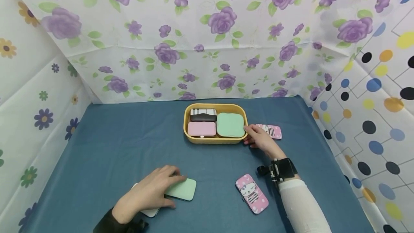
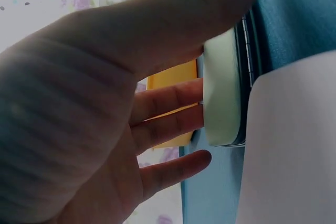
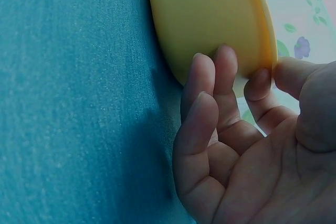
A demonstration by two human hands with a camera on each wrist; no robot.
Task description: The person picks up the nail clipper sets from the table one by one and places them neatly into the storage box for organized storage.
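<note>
A yellow basket point(image 1: 215, 140) stands toward the back of the table. In it lie a mint-green case point(image 1: 230, 125), a pink case point(image 1: 202, 129) and a plaid case with a black flap point(image 1: 203, 115). My right hand point(image 1: 261, 140) pinches the basket's rim at its right end between thumb and index finger; the other fingers curl beside the wall point(image 3: 210, 19). My left hand point(image 1: 150, 190) reaches over a pale green hinged case point(image 1: 183, 189), fingers fairly straight and touching its far side. A white case point(image 1: 151, 212) lies partly hidden under that hand.
A pink patterned case point(image 1: 252, 194) lies at the front right. Another pink patterned case point(image 1: 275, 132) lies right of the basket, partly behind my right hand. Blue cloth point(image 1: 129, 132) covers the table; floral sheets point(image 1: 200, 64) hang at the back and sides.
</note>
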